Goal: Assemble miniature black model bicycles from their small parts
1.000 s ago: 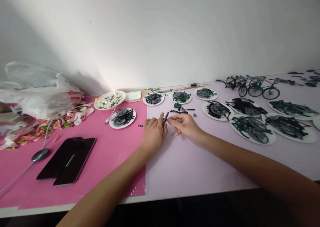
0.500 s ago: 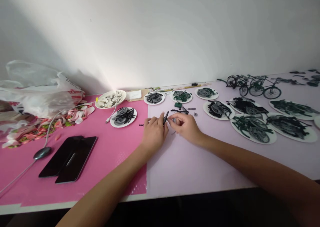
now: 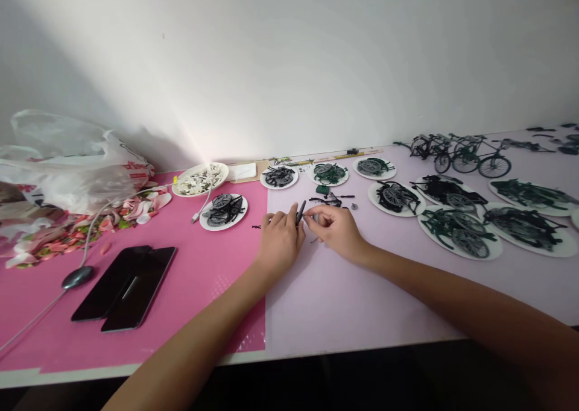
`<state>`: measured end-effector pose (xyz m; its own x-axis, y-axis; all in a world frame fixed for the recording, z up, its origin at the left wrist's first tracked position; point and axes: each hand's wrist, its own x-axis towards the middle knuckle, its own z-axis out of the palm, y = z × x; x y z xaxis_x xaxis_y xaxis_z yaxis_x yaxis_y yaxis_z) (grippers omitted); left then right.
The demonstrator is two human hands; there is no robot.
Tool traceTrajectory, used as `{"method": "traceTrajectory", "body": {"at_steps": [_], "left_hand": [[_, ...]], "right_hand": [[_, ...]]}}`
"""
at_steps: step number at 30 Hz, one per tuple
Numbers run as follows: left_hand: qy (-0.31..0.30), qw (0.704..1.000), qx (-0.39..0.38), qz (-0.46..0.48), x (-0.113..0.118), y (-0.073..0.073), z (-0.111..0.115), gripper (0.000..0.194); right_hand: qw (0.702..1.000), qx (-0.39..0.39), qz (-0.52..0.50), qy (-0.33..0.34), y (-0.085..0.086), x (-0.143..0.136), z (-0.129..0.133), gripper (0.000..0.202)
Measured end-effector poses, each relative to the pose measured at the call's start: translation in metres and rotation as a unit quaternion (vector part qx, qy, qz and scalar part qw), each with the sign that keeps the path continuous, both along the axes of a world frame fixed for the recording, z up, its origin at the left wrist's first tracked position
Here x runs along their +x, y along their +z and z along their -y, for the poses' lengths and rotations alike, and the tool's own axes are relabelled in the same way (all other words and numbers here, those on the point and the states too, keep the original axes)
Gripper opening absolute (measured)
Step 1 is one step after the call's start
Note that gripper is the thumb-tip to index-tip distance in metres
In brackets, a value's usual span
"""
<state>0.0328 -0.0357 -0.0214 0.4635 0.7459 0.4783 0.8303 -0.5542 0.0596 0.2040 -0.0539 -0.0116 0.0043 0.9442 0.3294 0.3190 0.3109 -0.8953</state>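
Observation:
Near the middle of the table, my left hand is closed around a thin dark piece whose tip sticks up past the fingers. Just to its right, my right hand pinches something too small to make out, its fingertips close to the dark piece. Behind the hands lie black bicycle parts and a small green block. A small grey piece rests to their right.
Plates of model bicycle parts stand at the back and right; assembled bicycles are at the back right. At left are two phones, a cable with a dark round puck, a plastic bag and a bowl of white pieces.

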Motion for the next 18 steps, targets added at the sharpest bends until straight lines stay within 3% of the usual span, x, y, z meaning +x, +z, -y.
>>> {"method": "traceTrajectory", "body": {"at_steps": [5,18], "left_hand": [[-0.002,1.0,-0.008,0.004,-0.0001,0.0008,-0.0003,0.046],[-0.004,1.0,0.002,0.008,-0.0003,-0.0012,-0.0007,0.046]], "right_hand": [[1.0,-0.016,-0.006,0.005,0.0014,0.0002,0.0007,0.02],[0.999,0.036,0.029,-0.019,-0.005,0.0009,-0.0022,0.017]]}}
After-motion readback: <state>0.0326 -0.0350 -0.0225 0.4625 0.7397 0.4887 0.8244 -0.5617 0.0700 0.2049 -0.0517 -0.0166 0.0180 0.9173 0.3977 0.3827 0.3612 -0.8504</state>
